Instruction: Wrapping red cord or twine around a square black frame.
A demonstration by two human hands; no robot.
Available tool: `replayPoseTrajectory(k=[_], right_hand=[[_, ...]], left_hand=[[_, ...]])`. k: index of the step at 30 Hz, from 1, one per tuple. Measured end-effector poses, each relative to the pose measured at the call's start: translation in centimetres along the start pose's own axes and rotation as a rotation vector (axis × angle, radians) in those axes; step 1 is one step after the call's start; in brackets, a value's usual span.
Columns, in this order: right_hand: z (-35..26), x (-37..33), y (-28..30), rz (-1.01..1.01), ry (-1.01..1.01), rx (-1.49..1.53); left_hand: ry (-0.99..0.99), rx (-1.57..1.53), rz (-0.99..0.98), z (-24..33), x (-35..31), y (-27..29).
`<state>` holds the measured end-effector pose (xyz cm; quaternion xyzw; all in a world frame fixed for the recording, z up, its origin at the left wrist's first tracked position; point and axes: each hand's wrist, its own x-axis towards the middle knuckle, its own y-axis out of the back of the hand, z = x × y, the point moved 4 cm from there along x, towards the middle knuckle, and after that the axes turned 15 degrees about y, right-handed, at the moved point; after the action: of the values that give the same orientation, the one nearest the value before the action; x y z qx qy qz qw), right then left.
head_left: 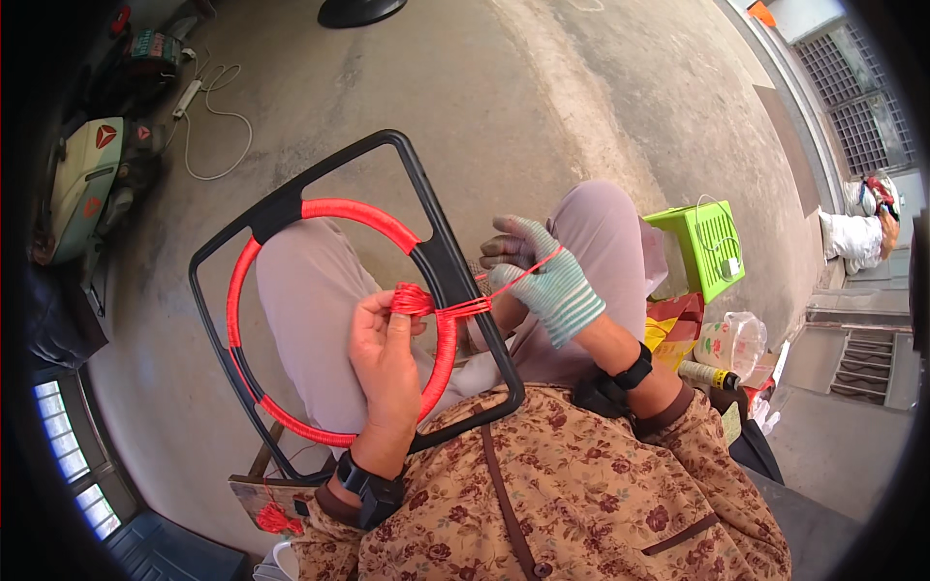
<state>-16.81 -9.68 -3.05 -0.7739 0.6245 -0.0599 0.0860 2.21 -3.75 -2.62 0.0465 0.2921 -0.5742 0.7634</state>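
A black, round-cornered frame (409,165) rests tilted across my lap, with a ring (363,215) set inside it. Red cord is wound tightly round most of the ring; a short black stretch shows at its lower left. My bare left hand (381,353) pinches a bundle of red cord (412,301) at the ring's right side, beside the frame's wide black bar. From there several strands cross the bar to the right. My right hand (557,290), in a striped grey-green glove, has its fingers curled and a taut strand running across it. Its fingertips are partly hidden.
At the right stand a green slatted plastic stool (712,247), a clear plastic bag (741,339) and a spool of thread (707,375). More red cord (278,518) hangs at lower left, by a wooden board (254,492). A scooter (87,194) and a white cable (250,126) are far left.
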Motion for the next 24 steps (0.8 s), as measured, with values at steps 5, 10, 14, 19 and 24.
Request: replayPoseTrajectory(k=[5, 10, 14, 19, 24], right_hand=[[-2.3, -0.4, -1.7, -0.046, 0.094, -0.002], [-1.4, 0.1, -0.4, 0.073, 0.047, -0.037], [-1.7, -0.1, -0.3, 0.026, -0.008, -0.132], [-1.0, 0.0, -0.5, -0.002, -0.040, -0.153], [-0.4, -0.1, -0.6, 0.035, -0.037, -0.033]], left_hand=[[-0.203, 0.077, 0.060, 1.5, -0.8, -0.6], [-0.152, 0.055, 0.048, 1.5, -0.7, -0.5], [-0.138, 0.059, 0.013, 1.2, -0.6, -0.6], [-0.110, 0.050, 0.031, 1.0, -0.3, -0.4], [-0.170, 0.048, 0.064, 1.3, -0.5, -0.6]])
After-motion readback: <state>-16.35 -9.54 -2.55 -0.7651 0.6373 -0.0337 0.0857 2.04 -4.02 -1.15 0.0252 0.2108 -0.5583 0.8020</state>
